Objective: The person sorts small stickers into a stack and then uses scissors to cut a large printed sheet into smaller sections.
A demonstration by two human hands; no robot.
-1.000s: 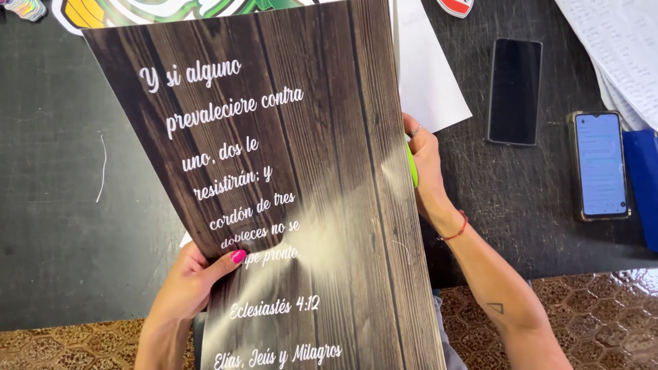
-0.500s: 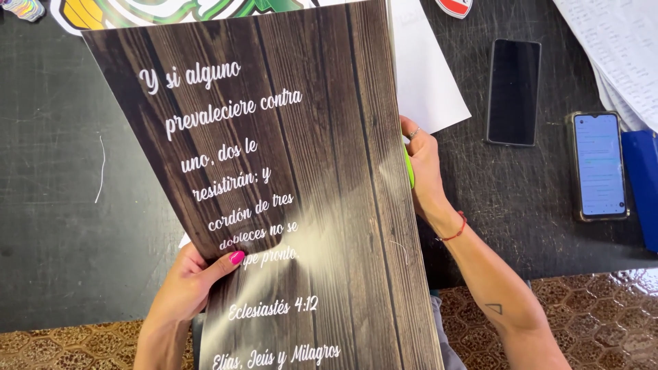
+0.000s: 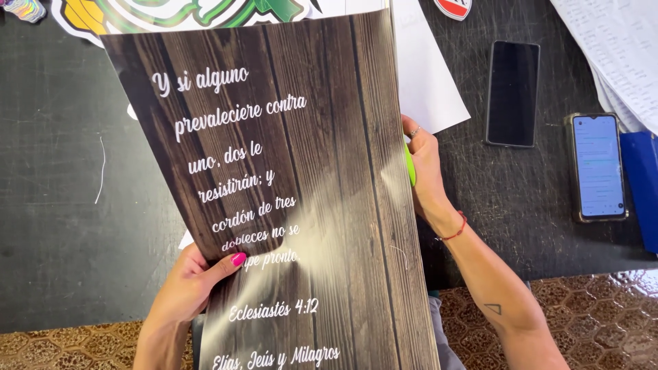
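Both hands hold one large glossy print [image 3: 288,192], dark with a wood-plank pattern and white script lettering, lifted above a black tabletop [image 3: 62,226]. Nearest the camera, the left hand [image 3: 188,288] pinches the sheet's lower left edge, its pink-nailed thumb lying on the printed face and the fingers hidden behind. The right hand [image 3: 425,175] grips the right edge higher up; most of its fingers are behind the sheet, and something bright green [image 3: 410,164] shows against the palm, too covered to name. A red string bracelet [image 3: 456,227] circles that wrist.

The print bows and carries a broad glare streak, so it looks thin, light and floppy, with a slick coated face that would crease or mark easily. Opposite edges, as held now, seem the safest places to grip, with fingertips rather than a flat squeeze.

Beyond the right hand a white paper sheet [image 3: 428,82] lies partly under the print. Farther right rest a dark-screened phone [image 3: 513,92] and a lit-screen phone [image 3: 598,166], just beside a blue folder [image 3: 641,188]. At the far edge, a green and yellow cut-out graphic [image 3: 171,14] peeks out.
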